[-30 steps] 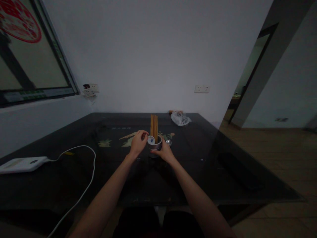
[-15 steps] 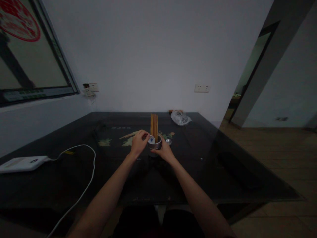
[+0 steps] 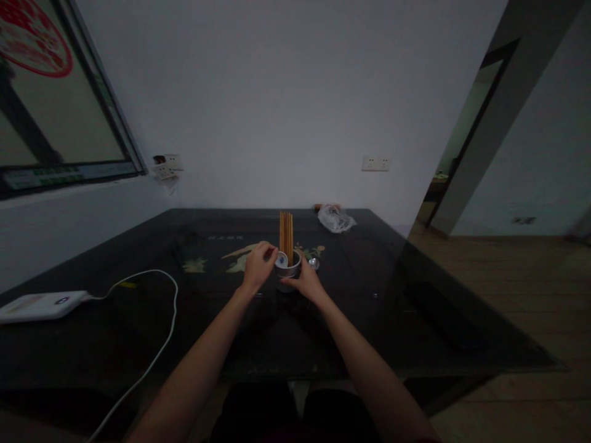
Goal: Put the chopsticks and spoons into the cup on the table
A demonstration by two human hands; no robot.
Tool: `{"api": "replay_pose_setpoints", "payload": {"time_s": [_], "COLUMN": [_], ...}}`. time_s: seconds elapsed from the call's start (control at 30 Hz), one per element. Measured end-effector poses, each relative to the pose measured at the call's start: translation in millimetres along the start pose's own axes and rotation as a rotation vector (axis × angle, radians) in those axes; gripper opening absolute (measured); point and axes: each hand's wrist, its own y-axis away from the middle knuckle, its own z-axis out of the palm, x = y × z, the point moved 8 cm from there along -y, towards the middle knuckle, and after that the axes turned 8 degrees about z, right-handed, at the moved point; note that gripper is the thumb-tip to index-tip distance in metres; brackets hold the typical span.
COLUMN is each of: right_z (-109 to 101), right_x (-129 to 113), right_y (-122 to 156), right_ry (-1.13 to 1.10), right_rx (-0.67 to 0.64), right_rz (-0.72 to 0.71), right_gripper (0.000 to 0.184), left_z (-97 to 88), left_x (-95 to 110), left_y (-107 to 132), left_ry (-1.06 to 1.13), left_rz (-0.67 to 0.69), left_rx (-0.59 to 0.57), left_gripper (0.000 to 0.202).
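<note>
Dark glass-topped table (image 3: pixel 138 344), wide, filling the lower half of the view, with a faint painted motif near its middle. Window (image 3: pixel 55 123) on the left wall, with a red round sticker in its upper corner. Doorway (image 3: pixel 466 129) at right, opening onto a wooden floor. White flat device (image 3: pixel 41 306) at the table's left edge, with a white cable (image 3: pixel 161 344) looping from it toward the near edge. Clear plastic bag (image 3: pixel 336 218), crumpled, at the far edge of the table, well apart from the hands. Wall sockets (image 3: pixel 376 163) above it; further sockets by the window. Round metal holder (image 3: pixel 290 266) at the centre of the table, upright, with a bundle of wooden chopsticks (image 3: pixel 286 234) standing upright in it. Right hand (image 3: pixel 307 284), curled against the holder's near right side, fingers pressed to its wall. Left hand (image 3: pixel 258 267), just left of the holder, fingertips pinching a small white cup with a blue mark (image 3: pixel 281 261) at the holder's left rim; whether the cup rests on the rim or inside cannot be told. Small shiny round object (image 3: pixel 314 264) on the table just right of the holder, beside the right hand, not touched.
</note>
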Motion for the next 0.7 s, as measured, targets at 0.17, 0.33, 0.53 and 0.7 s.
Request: {"api": "replay_pose_setpoints", "payload": {"time_s": [0.17,0.33,0.53,0.7], "right_z": [0.2,-0.2,-0.1,0.7], "right_x": [-0.5,-2.9,-1.5,-0.3], "right_y": [0.4,0.6,0.0,0.6], "right_ry": [-0.006,-0.039,-0.065,-0.057], "right_rx": [-0.004,-0.005,-0.009,-0.028], "right_rz": [-0.007,-0.025,-0.018,-0.016], "right_gripper": [0.090,0.090,0.091,0.094], "left_z": [3.6,17.8,42.9,52.1], "left_x": [-17.2,-48.4,-73.3,-72.9], "left_y": [2.4,10.0,25.3,31.6], "left_ry": [0.148,0.352,0.456,0.478], "left_rz": [-0.146,-0.360,-0.583,-0.604], "left_rx": [0.053,0.074,-0.107,-0.193], "left_gripper": [0.021,0.023,0.023,0.028]}}
